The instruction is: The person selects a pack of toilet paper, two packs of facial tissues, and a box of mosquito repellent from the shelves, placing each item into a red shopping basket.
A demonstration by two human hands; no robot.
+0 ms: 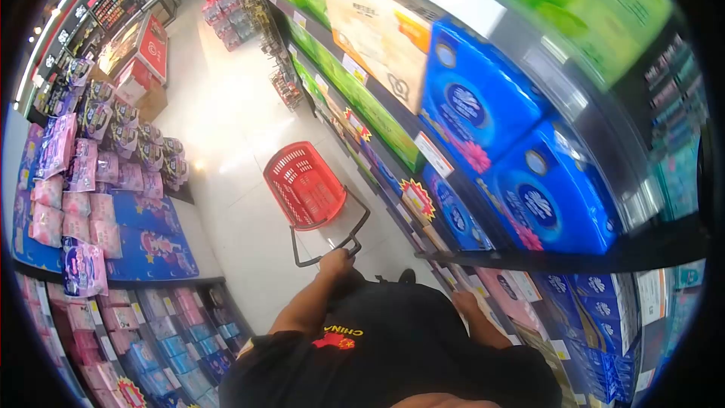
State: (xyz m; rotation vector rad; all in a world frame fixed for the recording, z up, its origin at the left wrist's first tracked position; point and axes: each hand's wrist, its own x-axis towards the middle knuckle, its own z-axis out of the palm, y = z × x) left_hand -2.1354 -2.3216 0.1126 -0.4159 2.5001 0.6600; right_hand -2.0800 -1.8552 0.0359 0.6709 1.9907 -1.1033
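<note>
My left hand (337,263) is closed around the black handle of a red shopping basket (293,190). The basket stands ahead of me over the pale floor, tilted toward me, with slotted sides and nothing visible inside. Down by my right side hangs my right hand (467,304), close to the lower shelves; its fingers are too small and hidden to make out. Nearest to it is a pink package (502,291) on the shelf. Blue tissue packs (540,200) fill the shelf above.
A shelf edge (529,260) juts out on my right. Pink and purple packages (83,219) hang along the left shelving. Farther up the aisle stand a red display box (151,49) at the left and stacked goods (226,19). The tiled floor (219,125) runs between.
</note>
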